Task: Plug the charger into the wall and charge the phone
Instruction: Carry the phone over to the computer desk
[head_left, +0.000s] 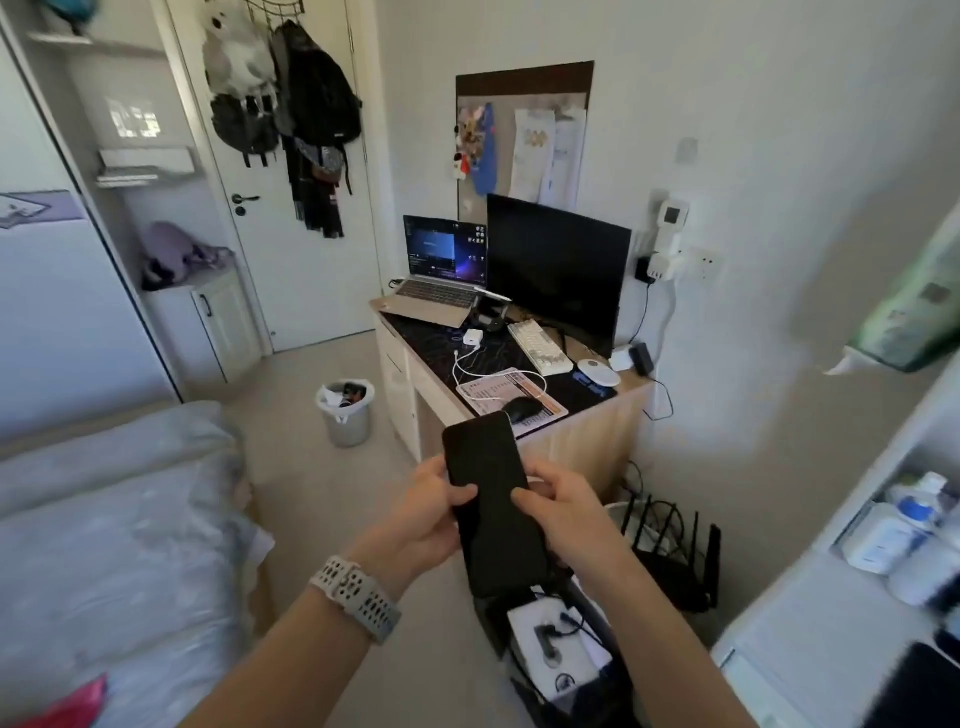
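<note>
The phone (491, 499), dark-screened, is held in mid-air in front of the desk (587, 415); it is clasped from both sides, the left hand (431, 512) and the right hand (558, 506) each closed on it; the white charger (472, 336) and its cable (480, 371) are seen lying on the desk, well apart from the phone.

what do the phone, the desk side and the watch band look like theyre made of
Phone: glossy black front, likely glass, from its smooth dark sheen; held in both hands, left and right.
Desk side: pale wood or wood-look laminate, matte, with faint grain lines.
Watch band: light grey, perforated, matte; probably silicone or rubber.
</note>
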